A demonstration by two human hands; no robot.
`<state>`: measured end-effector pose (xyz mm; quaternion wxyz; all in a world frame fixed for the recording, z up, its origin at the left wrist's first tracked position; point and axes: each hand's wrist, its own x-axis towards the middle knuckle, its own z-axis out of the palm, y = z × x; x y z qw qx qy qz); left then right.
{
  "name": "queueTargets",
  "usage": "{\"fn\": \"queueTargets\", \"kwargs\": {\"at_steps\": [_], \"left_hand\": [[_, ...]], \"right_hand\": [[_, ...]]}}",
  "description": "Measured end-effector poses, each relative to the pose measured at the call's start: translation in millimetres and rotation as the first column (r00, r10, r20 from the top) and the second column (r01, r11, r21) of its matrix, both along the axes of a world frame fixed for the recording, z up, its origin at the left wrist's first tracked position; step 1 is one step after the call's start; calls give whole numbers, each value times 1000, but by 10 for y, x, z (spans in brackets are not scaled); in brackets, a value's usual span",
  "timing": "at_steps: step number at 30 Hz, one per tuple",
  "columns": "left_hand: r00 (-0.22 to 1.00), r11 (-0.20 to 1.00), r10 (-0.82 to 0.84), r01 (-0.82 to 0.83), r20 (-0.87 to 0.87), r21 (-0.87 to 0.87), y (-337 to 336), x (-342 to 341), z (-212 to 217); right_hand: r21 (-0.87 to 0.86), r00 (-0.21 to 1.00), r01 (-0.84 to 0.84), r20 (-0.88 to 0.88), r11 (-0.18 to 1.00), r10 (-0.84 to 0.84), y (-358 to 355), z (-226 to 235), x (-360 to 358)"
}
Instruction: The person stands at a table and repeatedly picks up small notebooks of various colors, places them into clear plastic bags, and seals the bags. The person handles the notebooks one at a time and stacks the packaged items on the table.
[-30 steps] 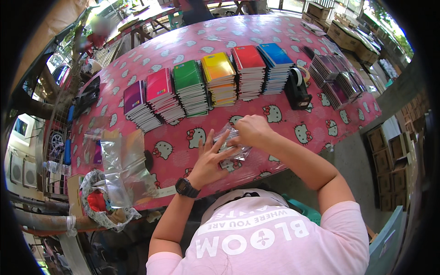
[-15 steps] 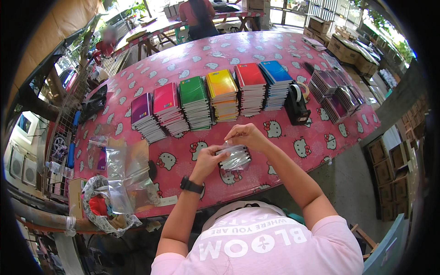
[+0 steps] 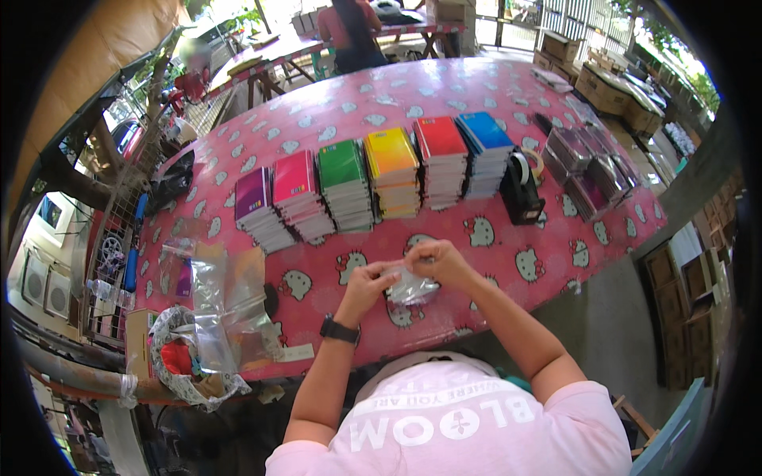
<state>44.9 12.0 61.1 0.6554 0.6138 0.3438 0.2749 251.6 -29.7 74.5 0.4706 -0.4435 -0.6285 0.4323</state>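
An open-air packing workshop, by the look of it: a long table [image 3: 508, 87] under a pink cartoon-cat cloth carries sorted stacks of coloured notebooks [image 3: 373, 178], a tape dispenser [image 3: 522, 194] and loose clear plastic bags [image 3: 222, 301]. Cardboard boxes [image 3: 615, 79] line the edge (daylight and greenery behind), and another person [image 3: 353, 32] sits at a second table.

A pink patterned table [image 3: 476, 95] bears notebook stacks [image 3: 373, 178] and a tape dispenser [image 3: 521, 193].

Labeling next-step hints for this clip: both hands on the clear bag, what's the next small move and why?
Probably pull the mouth of the clear plastic bag open. The left hand and right hand pinch its top edge from opposite sides above the pink table, and the bag looks crumpled and flat, with nothing visible inside.
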Motion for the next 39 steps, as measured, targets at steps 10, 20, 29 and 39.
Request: {"fn": "queueTargets", "kwargs": {"at_steps": [10, 20, 29, 39], "left_hand": [[942, 479, 166, 181, -291, 859, -399, -57, 223], [972, 640, 234, -151, -4, 753, -528, 59, 50], [955, 685, 278, -270, 100, 677, -529, 121, 32], [884, 695, 437, -447, 163, 563, -577, 220, -9]], "right_hand": [[203, 810, -369, 549, 907, 207, -384, 329, 296], [630, 848, 98, 353, 771, -396, -635, 176, -163], [528, 815, 113, 436, 842, -382, -513, 226, -65], [374, 837, 224, 399, 900, -374, -499, 186, -159]]}}
